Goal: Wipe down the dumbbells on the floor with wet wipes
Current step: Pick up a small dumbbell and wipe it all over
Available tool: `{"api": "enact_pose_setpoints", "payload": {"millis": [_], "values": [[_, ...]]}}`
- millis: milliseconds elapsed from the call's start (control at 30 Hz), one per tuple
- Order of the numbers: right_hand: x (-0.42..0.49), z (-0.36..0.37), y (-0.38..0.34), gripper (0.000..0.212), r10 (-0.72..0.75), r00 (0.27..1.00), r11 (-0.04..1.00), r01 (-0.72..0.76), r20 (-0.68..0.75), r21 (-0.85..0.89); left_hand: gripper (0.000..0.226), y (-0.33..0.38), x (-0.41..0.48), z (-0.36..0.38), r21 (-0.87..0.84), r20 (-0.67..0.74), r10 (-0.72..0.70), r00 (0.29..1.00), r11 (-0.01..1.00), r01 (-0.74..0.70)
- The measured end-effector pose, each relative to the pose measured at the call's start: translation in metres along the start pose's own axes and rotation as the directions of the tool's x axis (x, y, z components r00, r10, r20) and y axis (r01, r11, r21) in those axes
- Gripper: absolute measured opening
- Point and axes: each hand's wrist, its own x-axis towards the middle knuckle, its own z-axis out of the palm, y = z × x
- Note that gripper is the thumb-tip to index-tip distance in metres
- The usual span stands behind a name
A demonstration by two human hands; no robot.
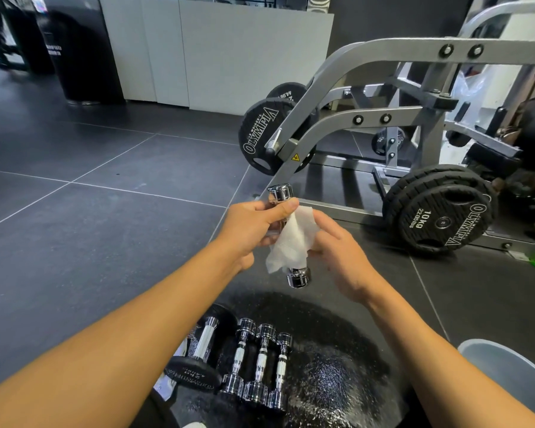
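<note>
A small chrome dumbbell is held up in front of me, tilted, one end high and the other low. My left hand grips its upper part just below the top head. My right hand wraps a white wet wipe around the dumbbell's handle. On the floor below lie three more small chrome dumbbells side by side, and a larger black-ended dumbbell to their left.
A grey weight machine with black Olympia plates stands close ahead on the right. A grey bin rim sits at the lower right. Dark speckled mat lies under the dumbbells. Dark floor tiles spread to the left.
</note>
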Motion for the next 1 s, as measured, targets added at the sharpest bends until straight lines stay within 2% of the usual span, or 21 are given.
{"api": "enact_pose_setpoints", "payload": {"millis": [67, 100, 233, 333, 433, 600, 667, 800, 833, 900, 967, 1000], "values": [[-0.002, -0.004, -0.004, 0.07, -0.018, 1.0, 0.999, 0.018, 0.021, -0.027, 0.032, 0.0, 0.0, -0.002, 0.009, 0.002, 0.0, 1.0, 1.0, 0.0], [-0.002, -0.004, -0.004, 0.07, -0.049, 0.999, 0.996, 0.051, 0.022, -0.079, 0.031, 0.0, 0.0, -0.003, 0.01, 0.004, 0.0, 1.0, 1.0, 0.0], [0.004, -0.006, 0.002, 0.053, -0.127, 0.99, 0.959, 0.105, -0.068, -0.263, 0.027, -0.004, 0.001, -0.003, 0.031, 0.009, 0.001, 1.0, 1.0, -0.001], [0.006, -0.009, 0.001, 0.015, -0.103, 0.983, 0.976, 0.071, -0.152, -0.204, 0.025, -0.008, 0.005, -0.005, 0.066, 0.015, 0.018, 1.0, 0.998, -0.019], [0.004, -0.008, 0.0, 0.017, -0.082, 0.991, 0.985, 0.064, -0.109, -0.158, 0.023, -0.01, 0.005, -0.003, 0.092, 0.035, 0.024, 0.999, 0.995, -0.027], [0.012, -0.016, 0.0, 0.027, -0.041, 0.911, 0.939, -0.105, -0.41, -0.326, 0.024, -0.011, 0.006, -0.003, 0.15, 0.006, 0.039, 0.999, 0.988, -0.04], [0.011, -0.015, -0.005, 0.029, -0.025, 0.915, 0.904, -0.151, -0.402, -0.4, 0.024, -0.011, 0.007, -0.003, 0.157, 0.002, 0.046, 0.999, 0.987, -0.045], [0.012, -0.005, -0.012, 0.03, 0.012, 0.975, 0.879, -0.116, -0.222, -0.462, 0.024, -0.013, 0.007, -0.001, 0.167, 0.03, 0.043, 0.999, 0.985, -0.047], [0.013, -0.002, -0.012, 0.028, 0.035, 0.982, 0.909, -0.108, -0.184, -0.403, 0.024, -0.014, 0.006, 0.0, 0.167, 0.042, 0.042, 0.998, 0.985, -0.048], [0.012, -0.001, -0.015, 0.026, 0.139, 0.977, 0.983, -0.156, -0.159, -0.097, 0.025, -0.015, 0.005, 0.001, 0.155, 0.052, 0.029, 0.998, 0.987, -0.037], [0.009, -0.006, -0.017, 0.034, 0.217, 0.972, 0.956, -0.194, -0.087, 0.22, 0.026, -0.015, 0.005, 0.001, 0.126, 0.047, 0.013, 0.999, 0.992, -0.018], [0.007, -0.01, -0.018, 0.038, 0.221, 0.975, 0.937, -0.206, -0.02, 0.283, 0.027, -0.014, 0.006, 0.0, 0.111, 0.046, 0.007, 0.999, 0.994, -0.012]]}}
